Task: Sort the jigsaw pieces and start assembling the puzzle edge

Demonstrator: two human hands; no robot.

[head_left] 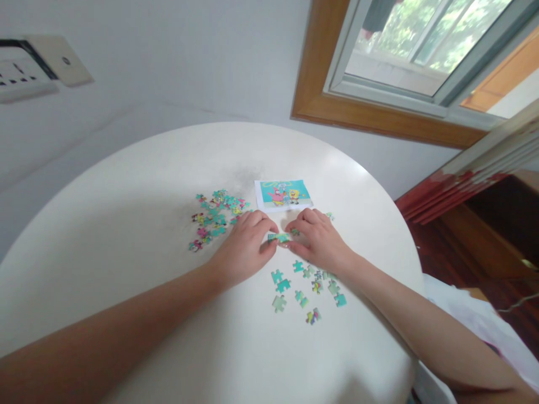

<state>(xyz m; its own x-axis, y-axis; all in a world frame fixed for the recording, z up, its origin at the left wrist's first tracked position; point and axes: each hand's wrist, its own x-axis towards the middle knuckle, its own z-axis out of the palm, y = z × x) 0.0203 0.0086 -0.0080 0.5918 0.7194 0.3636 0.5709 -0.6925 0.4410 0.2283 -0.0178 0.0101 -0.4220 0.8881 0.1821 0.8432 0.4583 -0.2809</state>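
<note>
Between my hands a short strip of joined jigsaw pieces point(279, 238), green and teal, lies at the middle of the round white table. My left hand point(247, 244) has thumb and fingers closed on its left end. From the other side my right hand point(318, 238) pinches the strip's right end, its thumb near the lower edge. The fingers partly cover the strip, so its full outline is hidden. Just beyond the hands lies a printed picture card point(284, 194) with cartoon figures on a teal background.
A heap of loose jigsaw pieces point(217, 216) sits left of my left hand. Several more loose pieces point(283, 285) are scattered nearer me, some by my right forearm. The white table point(138, 235) meets a wall at the back, below a wood-framed window point(391, 120).
</note>
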